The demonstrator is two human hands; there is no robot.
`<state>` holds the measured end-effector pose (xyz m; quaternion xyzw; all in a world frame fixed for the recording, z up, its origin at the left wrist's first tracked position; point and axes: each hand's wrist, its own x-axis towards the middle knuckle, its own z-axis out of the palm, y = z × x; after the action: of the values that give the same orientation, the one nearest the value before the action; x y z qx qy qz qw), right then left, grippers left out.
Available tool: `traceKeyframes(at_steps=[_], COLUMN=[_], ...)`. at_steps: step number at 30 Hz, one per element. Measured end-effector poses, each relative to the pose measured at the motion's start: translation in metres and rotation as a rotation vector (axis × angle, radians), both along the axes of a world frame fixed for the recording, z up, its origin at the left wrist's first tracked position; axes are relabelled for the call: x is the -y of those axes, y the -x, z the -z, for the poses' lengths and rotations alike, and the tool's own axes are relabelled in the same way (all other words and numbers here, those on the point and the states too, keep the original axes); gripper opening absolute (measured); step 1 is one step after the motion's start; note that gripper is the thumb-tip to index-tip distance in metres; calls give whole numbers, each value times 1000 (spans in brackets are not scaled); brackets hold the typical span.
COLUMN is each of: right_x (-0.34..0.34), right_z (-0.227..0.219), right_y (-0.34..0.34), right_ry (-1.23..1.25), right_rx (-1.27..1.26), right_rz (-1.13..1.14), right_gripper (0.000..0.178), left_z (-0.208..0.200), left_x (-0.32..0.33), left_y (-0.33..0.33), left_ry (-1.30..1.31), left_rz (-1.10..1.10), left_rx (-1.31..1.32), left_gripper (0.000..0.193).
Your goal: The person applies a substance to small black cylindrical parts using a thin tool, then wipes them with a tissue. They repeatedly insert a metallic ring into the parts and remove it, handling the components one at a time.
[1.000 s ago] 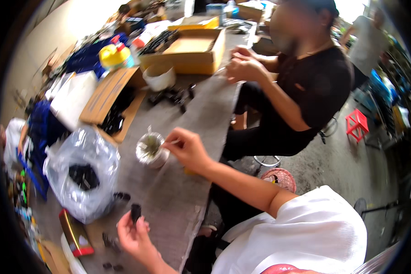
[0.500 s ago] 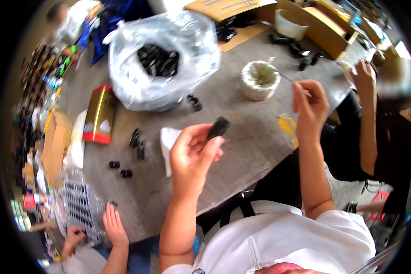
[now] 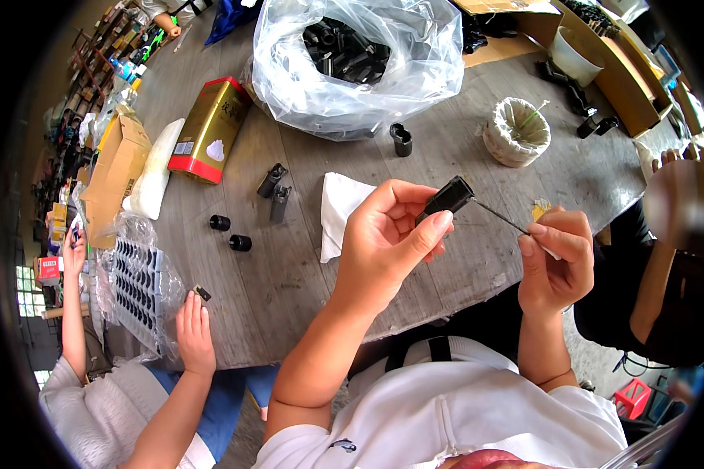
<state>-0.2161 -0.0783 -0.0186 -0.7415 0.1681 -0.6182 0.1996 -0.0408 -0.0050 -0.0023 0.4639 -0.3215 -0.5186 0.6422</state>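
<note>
My left hand (image 3: 387,246) grips a black hollow plastic part (image 3: 450,197) between thumb and fingers, its open end toward the right. In my right hand (image 3: 557,258) a thin dark rod (image 3: 499,216) is pinched, and its tip is at the mouth of the black part. How far the tip reaches inside, I cannot tell. A white cloth or paper (image 3: 335,205) lies beside my left hand. Beyond my right hand stands a small plastic-lined tub (image 3: 499,148) with a thin green stick in it. One black part (image 3: 401,141) stands upright on the table.
A clear plastic bag (image 3: 281,94) full of black parts sits at the back. Left of it lies a gold-and-red tin (image 3: 203,137), with several loose black pieces (image 3: 272,180) nearby. Co-workers sit at both sides; the left one's hand (image 3: 195,336) is near a wrapped tray (image 3: 137,289).
My right hand has moved from beside the tub down toward my left hand, bringing the rod to the black part. The whole view has shifted, too.
</note>
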Motion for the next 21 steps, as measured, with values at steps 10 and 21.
traceKeyframes(at_steps=[10,21], right_x=[-3,-11], right_z=[0,-6], right_y=[-7,-10], right_ry=[17,-127], right_rx=[-86,-150], right_rz=[100,146], right_gripper=[20,12], left_z=[-2,8], left_x=[0,1], left_y=[0,5], left_ry=[17,264], left_rz=[-23,-287], left_rx=[11,574], left_gripper=[27,25])
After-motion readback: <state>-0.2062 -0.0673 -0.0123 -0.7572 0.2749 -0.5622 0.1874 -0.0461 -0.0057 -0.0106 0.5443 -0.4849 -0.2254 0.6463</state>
